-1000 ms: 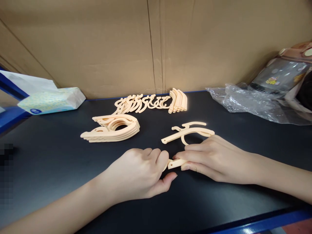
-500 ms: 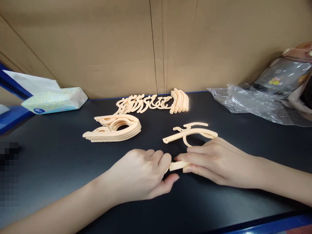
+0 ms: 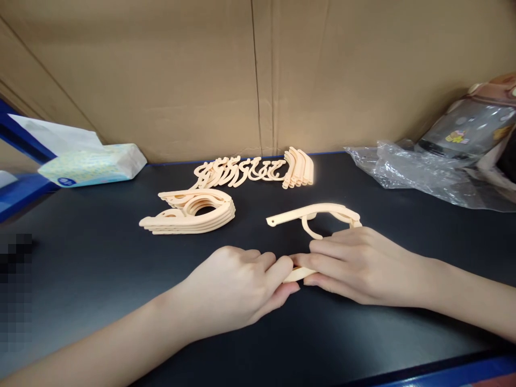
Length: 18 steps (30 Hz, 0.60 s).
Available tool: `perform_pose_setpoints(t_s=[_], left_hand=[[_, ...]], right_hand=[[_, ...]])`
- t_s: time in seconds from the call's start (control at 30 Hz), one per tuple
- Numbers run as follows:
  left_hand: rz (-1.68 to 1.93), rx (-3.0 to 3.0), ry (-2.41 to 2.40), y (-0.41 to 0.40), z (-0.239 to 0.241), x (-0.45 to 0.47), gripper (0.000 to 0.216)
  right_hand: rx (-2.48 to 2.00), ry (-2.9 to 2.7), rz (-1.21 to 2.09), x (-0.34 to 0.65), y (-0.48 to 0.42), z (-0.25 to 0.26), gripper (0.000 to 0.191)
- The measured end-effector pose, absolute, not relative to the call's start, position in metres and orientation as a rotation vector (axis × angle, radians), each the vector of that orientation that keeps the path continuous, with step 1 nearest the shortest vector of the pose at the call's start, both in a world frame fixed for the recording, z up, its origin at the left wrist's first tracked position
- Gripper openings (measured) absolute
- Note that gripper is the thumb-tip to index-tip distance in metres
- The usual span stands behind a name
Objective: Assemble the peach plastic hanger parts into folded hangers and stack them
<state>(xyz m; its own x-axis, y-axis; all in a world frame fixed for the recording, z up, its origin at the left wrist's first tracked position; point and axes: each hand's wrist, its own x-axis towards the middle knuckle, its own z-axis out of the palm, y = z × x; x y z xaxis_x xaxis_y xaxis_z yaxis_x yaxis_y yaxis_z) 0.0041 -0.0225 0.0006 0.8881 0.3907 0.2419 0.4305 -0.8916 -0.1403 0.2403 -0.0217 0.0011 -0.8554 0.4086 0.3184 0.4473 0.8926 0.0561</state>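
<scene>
Cardboard (image 3: pixel 181 70) stands behind the black table (image 3: pixel 100 258). At the front, the left hand (image 3: pixel 242 287) and right hand (image 3: pixel 355 263) nearly meet, both pinching. A clear bag (image 3: pixel 423 177) lies far right, a tissue pack (image 3: pixel 97 165) far left. Left of centre sits a stack (image 3: pixel 197 227) of cream hangers; behind it, hooks (image 3: pixel 237 171). A curved arm (image 3: pixel 310 209) lies just beyond the right hand. Gripped between both hands, partly hidden, is a cream strip (image 3: pixel 300 274).

A tissue pack (image 3: pixel 92 165) lies at ten o'clock on the black counter (image 3: pixel 92 258); cardboard (image 3: pixel 193 80) stands at twelve, plastic bag (image 3: pixel 403 166) and stickered container (image 3: pixel 470 126) at two.
</scene>
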Motion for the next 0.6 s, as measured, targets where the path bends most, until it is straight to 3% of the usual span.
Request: perform_pose_setpoints(t_s=[0.3, 0.5, 0.6], left_hand=[[-0.332, -2.843, -0.648, -0.02, 0.004, 0.003, 0.031], [-0.363, -2.815, -0.647, -0.02, 0.007, 0.003, 0.032], [-0.347, -2.803, -0.636, -0.02, 0.008, 0.003, 0.033]], right_hand=[[-0.576, -2.622, -0.314, 0.249, -0.02, 0.013, 0.023], [-0.715, -2.458, -0.331, 0.255, -0.014, 0.018, 0.012], [-0.809, -2.419, -0.33, 0.258, -0.01, 0.019, 0.016]])
